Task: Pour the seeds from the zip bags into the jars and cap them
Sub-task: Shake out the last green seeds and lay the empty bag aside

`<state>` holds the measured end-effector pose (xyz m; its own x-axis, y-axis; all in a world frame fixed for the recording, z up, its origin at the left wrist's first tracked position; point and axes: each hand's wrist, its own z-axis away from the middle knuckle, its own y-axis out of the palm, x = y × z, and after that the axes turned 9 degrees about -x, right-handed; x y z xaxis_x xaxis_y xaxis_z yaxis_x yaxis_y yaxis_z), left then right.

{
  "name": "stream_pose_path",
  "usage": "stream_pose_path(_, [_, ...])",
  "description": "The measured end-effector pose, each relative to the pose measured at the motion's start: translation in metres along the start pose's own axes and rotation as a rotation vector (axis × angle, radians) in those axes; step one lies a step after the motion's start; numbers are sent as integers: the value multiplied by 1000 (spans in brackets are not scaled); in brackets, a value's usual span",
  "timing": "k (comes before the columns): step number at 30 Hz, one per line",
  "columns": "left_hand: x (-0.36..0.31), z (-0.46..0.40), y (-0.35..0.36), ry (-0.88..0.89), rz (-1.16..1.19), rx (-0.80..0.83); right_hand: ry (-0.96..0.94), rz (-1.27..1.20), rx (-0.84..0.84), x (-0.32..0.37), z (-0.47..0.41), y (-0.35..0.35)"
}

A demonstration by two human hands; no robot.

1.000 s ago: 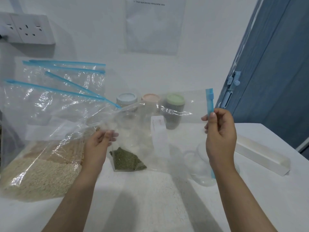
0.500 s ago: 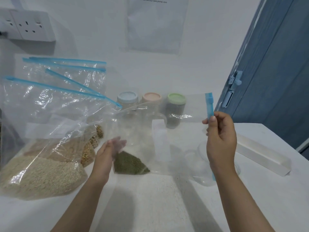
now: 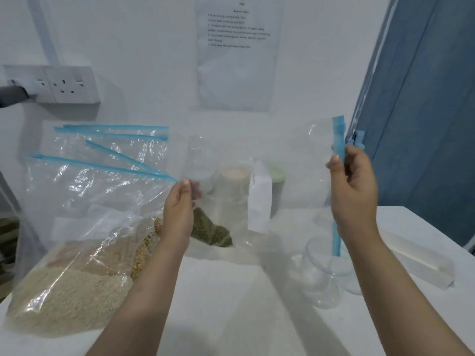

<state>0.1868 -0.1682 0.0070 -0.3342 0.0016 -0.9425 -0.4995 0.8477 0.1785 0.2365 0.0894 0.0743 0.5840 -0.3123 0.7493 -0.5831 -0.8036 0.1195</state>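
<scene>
I hold a clear zip bag (image 3: 231, 201) turned sideways above the table, its blue zip strip (image 3: 338, 176) standing upright at the right. My right hand (image 3: 353, 191) pinches that strip. My left hand (image 3: 180, 209) pinches the bag's opposite edge. A small heap of green seeds (image 3: 213, 231) lies in the bag's low corner, by my left wrist. An open clear jar (image 3: 321, 273) stands on the table below my right hand. Three capped jars, blue-grey (image 3: 203, 176), peach (image 3: 235, 176) and green (image 3: 277, 178), stand behind the bag, blurred through the plastic.
Several large zip bags (image 3: 84, 214) with pale and brown seeds lean at the left. A long white box (image 3: 416, 260) lies at the right. Wall sockets (image 3: 64, 84) and a printed sheet (image 3: 236, 52) are on the wall; a blue door (image 3: 424, 111) stands at the right.
My left hand rose from under the bag's bottom to pinch its edge higher up. The bag lifted with it, and my right hand moved up with the zip strip.
</scene>
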Motion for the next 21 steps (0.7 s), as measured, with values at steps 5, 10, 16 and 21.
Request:
stream_pose_path(5, [-21, -6, 10, 37, 19, -19, 54, -38, -28, -6, -12, -8])
stream_pose_path(10, [-33, -10, 18, 66, 28, -14, 129, -61, -74, -11, -19, -17])
stream_pose_path(16, [-40, -14, 20, 55, 43, -25, 208, -85, -78, -22, -15, -24])
stream_pose_path(21, [-47, -10, 26, 89, 17, -1, 244, -125, -85, -29, -14, -30])
